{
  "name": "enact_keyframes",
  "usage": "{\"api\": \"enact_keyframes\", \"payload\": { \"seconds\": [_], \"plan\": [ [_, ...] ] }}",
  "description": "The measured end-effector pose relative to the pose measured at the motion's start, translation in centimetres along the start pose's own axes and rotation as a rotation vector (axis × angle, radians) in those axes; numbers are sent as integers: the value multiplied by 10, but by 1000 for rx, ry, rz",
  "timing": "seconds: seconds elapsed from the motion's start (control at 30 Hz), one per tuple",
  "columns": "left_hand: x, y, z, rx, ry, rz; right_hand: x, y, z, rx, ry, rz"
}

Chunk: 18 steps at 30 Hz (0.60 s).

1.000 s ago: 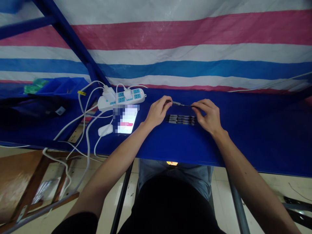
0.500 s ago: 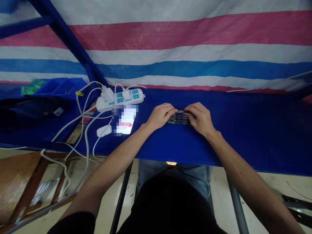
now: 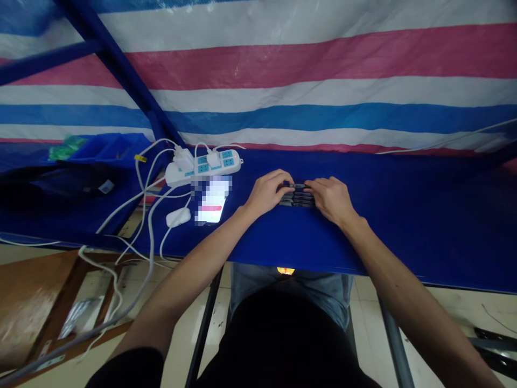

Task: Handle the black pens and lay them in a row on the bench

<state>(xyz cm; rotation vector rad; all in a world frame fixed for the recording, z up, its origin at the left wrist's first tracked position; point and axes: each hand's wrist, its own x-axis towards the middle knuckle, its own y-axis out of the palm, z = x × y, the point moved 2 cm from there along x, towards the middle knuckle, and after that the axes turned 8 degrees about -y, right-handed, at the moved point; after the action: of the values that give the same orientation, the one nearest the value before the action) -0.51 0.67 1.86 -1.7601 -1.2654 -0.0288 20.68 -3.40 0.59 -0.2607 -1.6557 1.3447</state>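
Note:
Several dark slim bar-shaped pieces [image 3: 302,200] lie side by side in a close row on the blue table; their exact kind is too small to make out. At the far edge of the row is one more dark slim piece [image 3: 299,186]. My left hand [image 3: 269,192] pinches its left end between thumb and fingers. My right hand [image 3: 332,197] has its fingers closed at the right end, palm down, partly covering the row's right side. Both hands rest low over the table, fingertips facing each other.
Left of my hands lie a lit phone [image 3: 212,199], a white adapter [image 3: 178,217] and a white power strip [image 3: 204,167] with plugs. White cables [image 3: 150,237] hang over the table edge. Blue bins [image 3: 117,146] stand at far left; a striped tarp [image 3: 302,67] hangs behind.
The dark slim piece between my hands has come down level against the far side of the row. My right fingers have straightened somewhat. The camera view has shifted slightly.

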Motion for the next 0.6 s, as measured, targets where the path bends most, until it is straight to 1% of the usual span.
{"api": "enact_keyframes", "payload": {
  "seconds": [0.1, 0.17, 0.33, 0.5, 0.6],
  "plan": [
    [-1, -1, 2, 24, -20, 1, 1, 3, 2, -1, -7, 39],
    [-2, 0, 2, 29, -7, 2, 1, 3, 4, 9, -5, 27],
    [-2, 1, -1, 32, 1, 25, 2, -1, 5, 35, 56, -69],
    [1, -1, -1, 72, -5, 28, 4, -10, 6, 54, 35, -185],
    [1, -2, 1, 37, 23, -12, 5, -12, 7, 40, 24, -195]
  ]
}}
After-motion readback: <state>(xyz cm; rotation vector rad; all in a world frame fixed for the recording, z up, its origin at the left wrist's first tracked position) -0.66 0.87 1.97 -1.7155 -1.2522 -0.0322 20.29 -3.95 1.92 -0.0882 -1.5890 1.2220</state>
